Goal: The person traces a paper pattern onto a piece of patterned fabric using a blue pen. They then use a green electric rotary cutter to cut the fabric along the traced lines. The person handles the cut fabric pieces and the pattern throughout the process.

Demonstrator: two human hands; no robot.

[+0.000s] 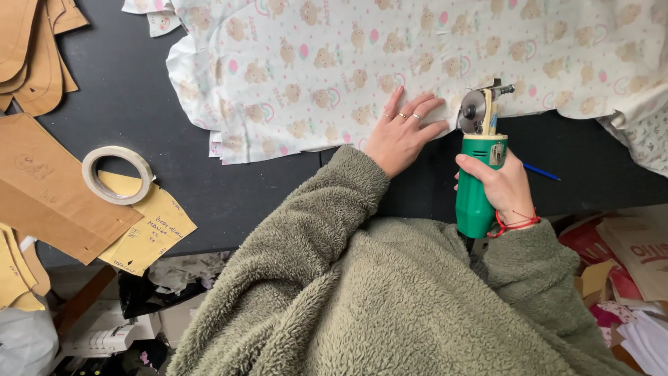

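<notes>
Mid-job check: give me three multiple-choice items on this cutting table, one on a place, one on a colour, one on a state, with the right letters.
1. Where does the tape roll lie?
A. on the printed fabric
B. on the dark table left of the person, partly on yellow paper
C. beside the blue pen

2. What colour is the rotary cutter body?
A. green
B. orange
C. white

3. What is the left hand doing?
A. gripping the cutter
B. lifting the tape
C. pressing flat on the printed fabric

Answers: 1 B, it sits far left over the paper; 2 A, the handle in the right hand is green; 3 C, the fingers are spread on the cloth beside the blade.
</notes>
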